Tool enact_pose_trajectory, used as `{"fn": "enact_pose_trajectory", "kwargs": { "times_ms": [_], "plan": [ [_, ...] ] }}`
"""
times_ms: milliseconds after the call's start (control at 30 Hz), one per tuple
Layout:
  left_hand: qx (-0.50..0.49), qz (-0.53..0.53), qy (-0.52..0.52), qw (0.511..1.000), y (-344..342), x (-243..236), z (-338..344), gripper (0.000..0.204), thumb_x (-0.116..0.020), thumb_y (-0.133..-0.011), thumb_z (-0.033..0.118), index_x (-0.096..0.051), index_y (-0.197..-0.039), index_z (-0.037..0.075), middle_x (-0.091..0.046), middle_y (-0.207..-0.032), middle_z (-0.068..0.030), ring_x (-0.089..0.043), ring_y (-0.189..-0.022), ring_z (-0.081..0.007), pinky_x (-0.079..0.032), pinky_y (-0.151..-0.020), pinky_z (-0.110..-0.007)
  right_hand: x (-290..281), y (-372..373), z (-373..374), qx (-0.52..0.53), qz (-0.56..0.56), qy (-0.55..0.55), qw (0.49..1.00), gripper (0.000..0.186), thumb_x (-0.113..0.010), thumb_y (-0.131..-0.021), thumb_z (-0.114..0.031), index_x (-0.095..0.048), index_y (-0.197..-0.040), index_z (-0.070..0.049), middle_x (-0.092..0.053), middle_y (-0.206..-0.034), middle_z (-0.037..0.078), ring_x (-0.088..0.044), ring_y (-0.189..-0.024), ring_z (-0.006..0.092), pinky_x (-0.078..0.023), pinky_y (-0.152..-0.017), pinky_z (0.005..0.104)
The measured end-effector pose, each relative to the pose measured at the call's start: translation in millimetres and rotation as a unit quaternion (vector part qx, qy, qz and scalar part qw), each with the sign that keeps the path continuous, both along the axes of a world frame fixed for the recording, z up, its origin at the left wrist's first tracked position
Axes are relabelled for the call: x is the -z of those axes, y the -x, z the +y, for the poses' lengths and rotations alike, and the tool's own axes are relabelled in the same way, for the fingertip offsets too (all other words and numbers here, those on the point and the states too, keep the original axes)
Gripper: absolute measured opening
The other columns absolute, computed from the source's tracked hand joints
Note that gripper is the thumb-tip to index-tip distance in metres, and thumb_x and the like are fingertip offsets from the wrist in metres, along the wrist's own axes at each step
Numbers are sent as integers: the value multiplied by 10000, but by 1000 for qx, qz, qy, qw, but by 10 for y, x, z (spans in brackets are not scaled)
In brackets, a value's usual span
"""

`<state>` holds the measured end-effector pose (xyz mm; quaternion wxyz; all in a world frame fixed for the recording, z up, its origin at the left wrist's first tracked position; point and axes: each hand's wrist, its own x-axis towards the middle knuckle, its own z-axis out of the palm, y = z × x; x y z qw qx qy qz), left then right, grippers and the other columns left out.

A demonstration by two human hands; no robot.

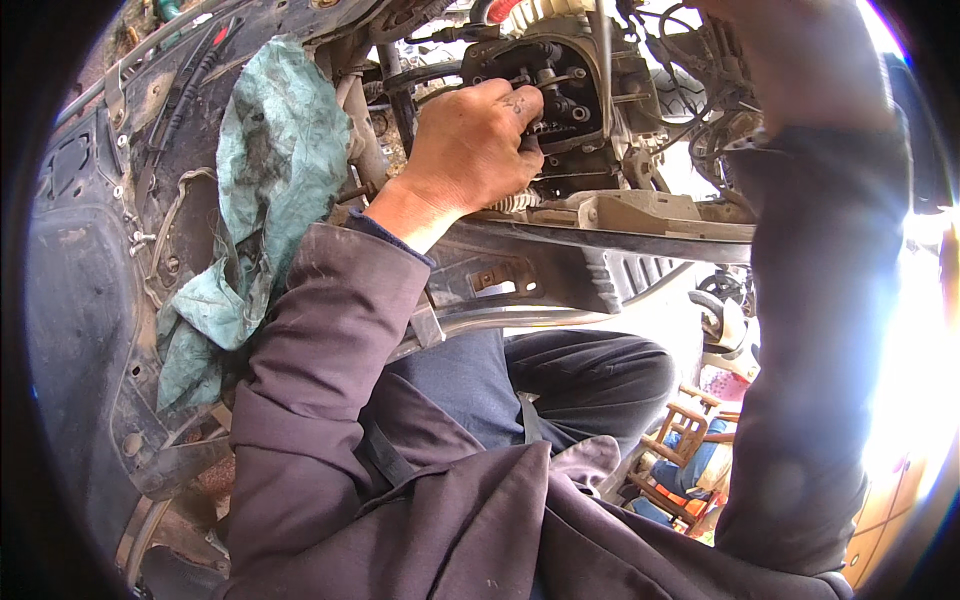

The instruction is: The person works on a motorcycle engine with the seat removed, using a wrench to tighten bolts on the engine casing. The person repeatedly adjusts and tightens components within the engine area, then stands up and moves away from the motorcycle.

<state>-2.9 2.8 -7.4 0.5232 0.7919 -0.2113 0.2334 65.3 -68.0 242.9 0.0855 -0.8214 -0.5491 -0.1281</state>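
My left hand reaches to the left side of an open metal housing in a vehicle's engine bay. Its fingers are curled and closed at the opening, and what they hold, if anything, is hidden. Dark, oily metal parts with small studs or pins show inside the housing, right beside my fingertips. My right hand is raised at the upper right, blurred and partly cut off by the top edge. Its fingers cannot be made out, nor whether it touches anything.
A dirty blue-green cloth drapes over the dark body panel on the left. A black wiper-like arm lies beyond it. Cables hang right of the housing. A metal crossbar runs below it. A wooden chair stands lower right.
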Motion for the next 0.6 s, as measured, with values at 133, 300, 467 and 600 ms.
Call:
{"fn": "enact_pose_trajectory", "kwargs": {
  "times_ms": [133, 300, 467, 600],
  "plan": [
    [9, 19, 12, 1000, -7, 6, -5, 225, -785, -697, 85, -657, -881, 61, -639, -786, -102, -664, -678, -302, -537, -616, -391, 1, 74, -95, 17, 0, 8, 1000, 98, -609, -892, -58, -663, -946, 2, -687, -910, 211, -715, -860, 358, -600, -768, 455],
    [26, 18, 23, 999, -30, 27, -13, 203, -773, -704, 75, -664, -874, 54, -650, -795, -103, -674, -699, -300, -542, -625, -392, 74, 80, -110, 11, 0, 17, 1000, 104, -611, -896, -64, -662, -956, 5, -690, -914, 211, -717, -857, 356, -600, -766, 451],
    [65, -15, 20, 998, -58, 61, 0, 189, -761, -712, 137, -685, -876, 84, -630, -767, -88, -676, -722, -319, -552, -631, -427, 157, 98, -82, 7, 1, 27, 1000, 112, -614, -900, -69, -662, -966, 7, -692, -918, 211, -719, -854, 354, -601, -763, 447],
    [51, -15, 20, 998, -41, 56, -2, 209, -779, -687, 26, -657, -858, 22, -653, -782, -110, -666, -673, -275, -538, -613, -361, 181, 107, -68, 11, 5, 32, 999, 118, -616, -903, -73, -662, -974, 9, -693, -921, 212, -720, -852, 352, -602, -761, 444]
  ]
}}
